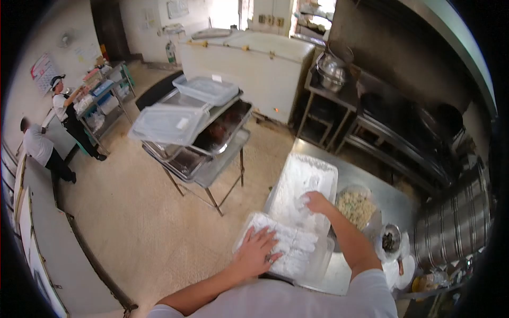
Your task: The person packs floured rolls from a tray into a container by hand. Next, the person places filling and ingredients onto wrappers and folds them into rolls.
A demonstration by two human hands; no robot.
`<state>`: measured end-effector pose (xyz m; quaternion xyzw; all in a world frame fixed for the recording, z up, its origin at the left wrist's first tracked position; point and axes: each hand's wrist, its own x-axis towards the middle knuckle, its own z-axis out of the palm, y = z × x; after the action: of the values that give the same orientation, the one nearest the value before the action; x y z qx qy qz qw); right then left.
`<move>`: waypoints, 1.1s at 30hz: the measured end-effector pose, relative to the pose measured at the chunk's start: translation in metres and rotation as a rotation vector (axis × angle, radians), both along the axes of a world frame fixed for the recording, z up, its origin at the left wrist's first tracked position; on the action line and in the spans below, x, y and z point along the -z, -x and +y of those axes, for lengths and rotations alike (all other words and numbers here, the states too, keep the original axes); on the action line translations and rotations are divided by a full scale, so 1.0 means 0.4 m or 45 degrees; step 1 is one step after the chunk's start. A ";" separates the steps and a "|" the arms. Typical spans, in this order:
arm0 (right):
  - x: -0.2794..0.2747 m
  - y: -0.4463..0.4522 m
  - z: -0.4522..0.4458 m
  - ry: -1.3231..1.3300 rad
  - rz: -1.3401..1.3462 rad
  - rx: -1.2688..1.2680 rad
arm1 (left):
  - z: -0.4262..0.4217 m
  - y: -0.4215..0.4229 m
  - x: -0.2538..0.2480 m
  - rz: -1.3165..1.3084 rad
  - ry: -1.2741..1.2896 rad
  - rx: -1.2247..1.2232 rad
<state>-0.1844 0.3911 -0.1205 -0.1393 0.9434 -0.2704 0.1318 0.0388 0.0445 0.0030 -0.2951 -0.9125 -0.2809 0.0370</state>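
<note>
My left hand [258,252] lies with fingers spread over a tray [323,259] of white, powder-coated pieces [297,245] set in rows. A ring shows on one finger. My right hand [318,203] is in a tub of white powder [297,177], its fingers curled round a small powder-coated lump [304,204]; the lump's kind is unclear. Beside my right forearm sits a bowl of pale chopped filling [354,206]. Further right, a smaller bowl [391,238] holds dark pieces.
A metal worktable [339,159] carries the trays and bowls. Stacked steel steamers [450,217] stand at the right. Ahead is a rack with lidded trays [169,124], and behind it a white chest freezer [249,69]. Two people [71,116] stand far left near a counter.
</note>
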 end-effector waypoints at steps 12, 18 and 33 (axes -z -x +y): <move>-0.065 0.058 0.032 -0.344 -0.107 0.073 | 0.005 0.007 -0.009 0.056 -0.117 -0.033; 0.023 0.060 -0.028 -0.129 -0.204 0.222 | 0.004 0.008 -0.014 0.069 -0.123 -0.047; -0.038 -0.010 -0.111 -0.198 -0.095 0.051 | 0.003 0.009 -0.014 0.069 -0.120 -0.018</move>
<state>-0.1804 0.3467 -0.1053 -0.0998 0.9586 -0.2038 0.1719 0.0354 0.0458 0.0085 -0.2941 -0.8990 -0.3152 0.0773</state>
